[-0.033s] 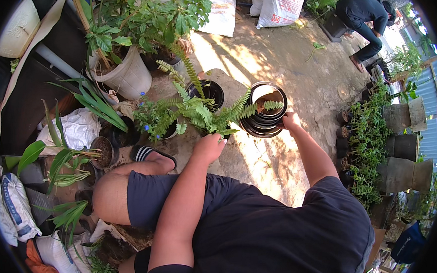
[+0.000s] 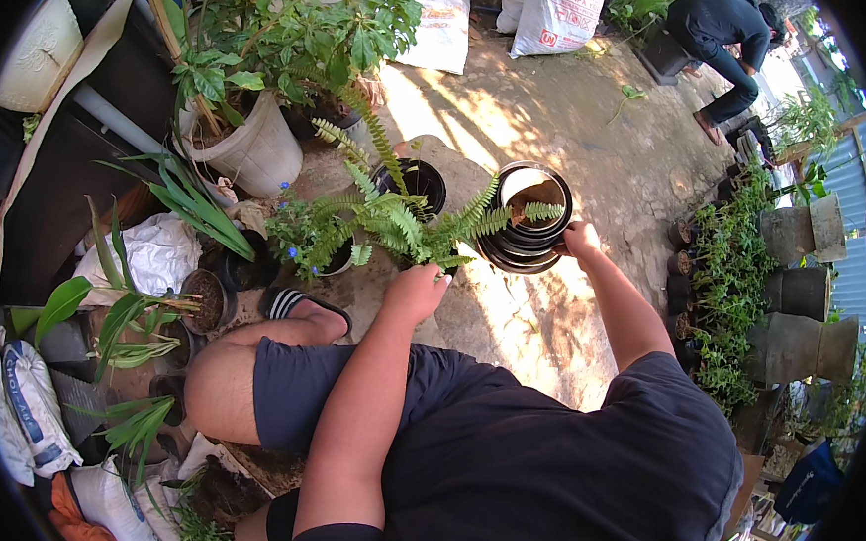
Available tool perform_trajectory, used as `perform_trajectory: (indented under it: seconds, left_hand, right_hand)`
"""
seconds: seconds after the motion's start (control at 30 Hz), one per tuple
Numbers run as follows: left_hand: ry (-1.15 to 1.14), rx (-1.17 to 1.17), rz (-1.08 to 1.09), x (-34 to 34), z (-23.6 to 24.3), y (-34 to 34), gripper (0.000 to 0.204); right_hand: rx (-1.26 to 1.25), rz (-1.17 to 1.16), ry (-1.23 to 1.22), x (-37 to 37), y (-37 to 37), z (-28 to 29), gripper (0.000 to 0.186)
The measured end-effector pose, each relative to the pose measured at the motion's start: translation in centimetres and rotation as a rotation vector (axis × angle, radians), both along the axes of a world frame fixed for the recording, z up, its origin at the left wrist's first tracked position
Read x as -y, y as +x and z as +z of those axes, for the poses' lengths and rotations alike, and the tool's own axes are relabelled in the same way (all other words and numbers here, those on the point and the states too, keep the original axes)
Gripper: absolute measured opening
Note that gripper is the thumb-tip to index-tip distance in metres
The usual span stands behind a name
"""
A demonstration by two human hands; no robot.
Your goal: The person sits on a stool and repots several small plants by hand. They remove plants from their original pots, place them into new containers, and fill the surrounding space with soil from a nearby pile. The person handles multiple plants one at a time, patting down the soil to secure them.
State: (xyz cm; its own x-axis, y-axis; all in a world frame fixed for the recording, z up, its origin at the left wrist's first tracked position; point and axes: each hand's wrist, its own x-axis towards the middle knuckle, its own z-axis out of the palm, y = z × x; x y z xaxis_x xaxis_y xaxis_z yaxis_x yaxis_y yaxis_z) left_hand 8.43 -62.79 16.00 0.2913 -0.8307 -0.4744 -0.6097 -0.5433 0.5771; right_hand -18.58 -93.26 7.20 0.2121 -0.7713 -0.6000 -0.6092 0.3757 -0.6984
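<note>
My left hand (image 2: 417, 291) is closed at the near end of a green fern (image 2: 400, 223), gripping it by the base of its fronds. What hangs below my fingers is hidden. The fronds fan out away from me, and one tip overlaps a stack of black plastic pots (image 2: 523, 257) standing on the ground. My right hand (image 2: 577, 240) pinches the right rim of that stack. Inside the top pot some brown matter shows. Just beyond the fern stands another black pot (image 2: 425, 184), and a small blue-flowered plant (image 2: 292, 234) is left of it.
A large white pot (image 2: 258, 157) with a leafy plant stands far left, near white sacks (image 2: 556, 10) at the back. Seedlings in black pots (image 2: 741, 281) line the right side. Another person (image 2: 716, 40) bends over at far right. My sandalled foot (image 2: 307, 313) rests left.
</note>
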Motion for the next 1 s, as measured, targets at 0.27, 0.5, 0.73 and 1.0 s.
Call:
perform_trajectory:
  seconds: [0.27, 0.5, 0.73, 1.0]
  left_hand:
    - [-0.201, -0.090, 0.069, -0.2, 2.8, -0.8, 0.042]
    - [-0.768, -0.476, 0.397, 0.5, 15.1, 1.0, 0.076]
    - [-1.224, -0.442, 0.438, -8.7, 27.3, 5.5, 0.090]
    - [-1.496, -0.180, 0.919, -28.1, 32.3, 4.6, 0.074]
  right_hand:
    - [0.125, 0.127, -0.222, 0.5, -0.8, 15.5, 0.018]
    - [0.190, 0.377, -0.309, -2.7, 7.4, 35.3, 0.020]
    - [0.370, 0.841, -0.257, -13.3, 21.6, 45.5, 0.022]
    - [0.536, 1.448, -0.174, -31.8, 35.9, 49.4, 0.022]
